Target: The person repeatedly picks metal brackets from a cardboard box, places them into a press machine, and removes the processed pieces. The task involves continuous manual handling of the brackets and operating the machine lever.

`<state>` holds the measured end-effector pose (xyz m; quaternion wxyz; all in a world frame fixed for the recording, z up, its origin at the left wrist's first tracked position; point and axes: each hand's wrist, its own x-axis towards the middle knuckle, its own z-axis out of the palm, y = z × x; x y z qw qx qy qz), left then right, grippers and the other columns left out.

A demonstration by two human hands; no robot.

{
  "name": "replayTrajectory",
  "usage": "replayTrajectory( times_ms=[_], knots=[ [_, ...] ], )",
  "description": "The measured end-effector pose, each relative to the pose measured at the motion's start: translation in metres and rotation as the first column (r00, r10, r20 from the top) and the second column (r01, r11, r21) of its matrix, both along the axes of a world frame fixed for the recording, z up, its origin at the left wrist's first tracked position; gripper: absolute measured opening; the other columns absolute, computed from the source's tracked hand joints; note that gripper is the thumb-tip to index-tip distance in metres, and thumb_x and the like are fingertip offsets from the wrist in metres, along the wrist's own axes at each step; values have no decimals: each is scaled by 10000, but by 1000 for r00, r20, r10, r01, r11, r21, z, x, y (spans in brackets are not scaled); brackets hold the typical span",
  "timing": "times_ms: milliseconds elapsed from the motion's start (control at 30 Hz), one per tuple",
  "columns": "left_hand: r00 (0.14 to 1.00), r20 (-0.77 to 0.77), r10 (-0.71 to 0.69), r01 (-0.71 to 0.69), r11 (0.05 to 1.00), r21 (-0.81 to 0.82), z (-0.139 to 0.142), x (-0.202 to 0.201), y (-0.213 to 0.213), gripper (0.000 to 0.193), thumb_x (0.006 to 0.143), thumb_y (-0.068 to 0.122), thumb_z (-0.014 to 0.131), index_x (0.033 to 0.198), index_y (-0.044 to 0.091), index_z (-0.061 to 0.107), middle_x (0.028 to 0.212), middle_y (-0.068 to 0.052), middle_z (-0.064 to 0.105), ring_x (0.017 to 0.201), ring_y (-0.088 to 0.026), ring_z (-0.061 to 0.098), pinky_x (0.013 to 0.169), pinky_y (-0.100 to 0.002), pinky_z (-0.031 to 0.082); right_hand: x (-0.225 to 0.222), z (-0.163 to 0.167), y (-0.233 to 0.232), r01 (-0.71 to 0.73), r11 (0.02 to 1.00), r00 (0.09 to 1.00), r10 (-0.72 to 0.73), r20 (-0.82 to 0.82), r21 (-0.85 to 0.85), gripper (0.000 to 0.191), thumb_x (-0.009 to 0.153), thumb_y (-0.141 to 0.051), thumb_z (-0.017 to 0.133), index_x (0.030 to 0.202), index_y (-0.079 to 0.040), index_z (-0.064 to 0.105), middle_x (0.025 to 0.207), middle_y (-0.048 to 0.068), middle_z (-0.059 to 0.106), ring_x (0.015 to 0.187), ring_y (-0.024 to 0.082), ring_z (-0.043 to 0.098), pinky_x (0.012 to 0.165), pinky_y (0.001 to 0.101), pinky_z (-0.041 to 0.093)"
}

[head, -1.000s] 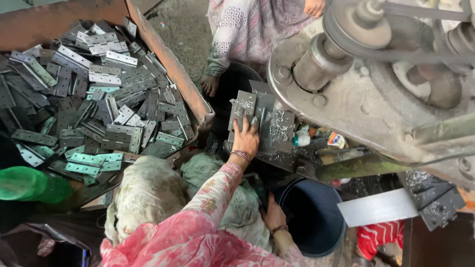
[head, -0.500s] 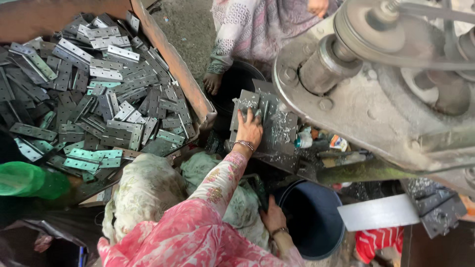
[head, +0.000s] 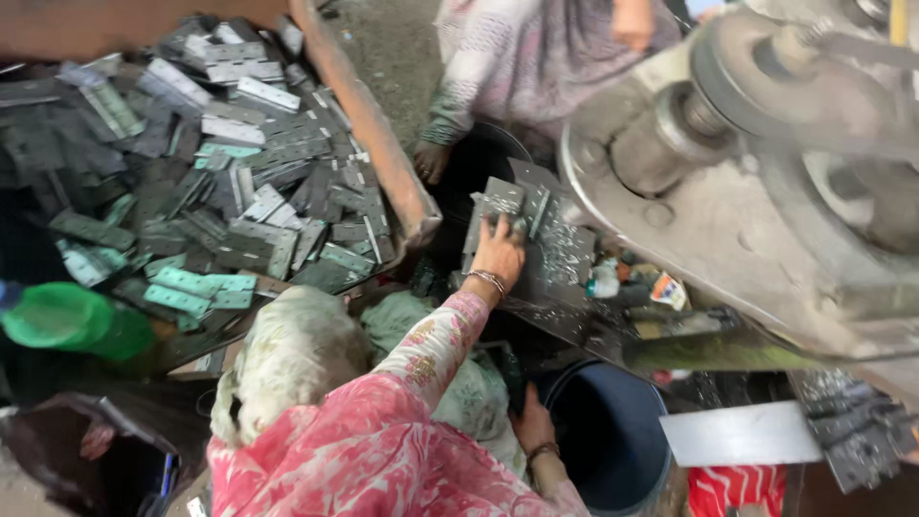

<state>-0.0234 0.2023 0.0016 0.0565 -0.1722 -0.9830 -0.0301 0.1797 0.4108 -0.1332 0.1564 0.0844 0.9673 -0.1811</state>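
Left hand pressed flat, grip open, on a stack of grey metal hinge plates on the press bench; right hand, grip unclear, rests by the dark bucket; lifting likely follows.

rusty-edged wooden bin at left, heaped with flat grey and greenish metal hinge plates. dark steel machine bed at centre, carrying small stack of hinge plates, metal shavings, few small scraps near right edge. dark blue bucket standing on floor below.
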Motion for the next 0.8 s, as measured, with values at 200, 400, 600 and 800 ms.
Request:
replayTrajectory(
  times_ms=[200,400,600,800],
  knots=[
    [992,-86,-94,97,995,38,3,17,-80,292,914,312,599,1107,170,765,1427,20,601,1462,-318,389,1155,-633,326,-25,34,18,-26,992,987,6,161,123,737,822,-419,712,1471,-215,429,1057,263,741,1024,459,719,877,540,580],
    [948,178,264,-295,939,179,-8,31,-221,246,931,308,633,1076,176,781,1234,-15,704,1226,-283,580,1000,-501,470,-45,58,17,-141,959,969,83,231,247,727,865,-483,688,1490,-211,437,1150,273,726,1118,465,682,956,532,553],
    [703,378,602,-698,687,204,-74,66,-311,377,878,154,627,1248,197,690,1277,-98,655,1190,-333,623,954,-505,541,-43,60,17,-129,954,967,60,247,271,753,868,-474,666,1520,-203,407,1150,272,734,1119,456,698,969,523,561],
    [662,110,742,-720,587,371,-134,82,-310,489,886,47,602,1370,115,608,1323,-145,556,1097,-376,594,835,-482,564,-47,53,25,-134,934,962,41,271,332,799,854,-481,685,1542,-218,376,1157,269,730,1134,438,695,1001,507,544]
  ],
)
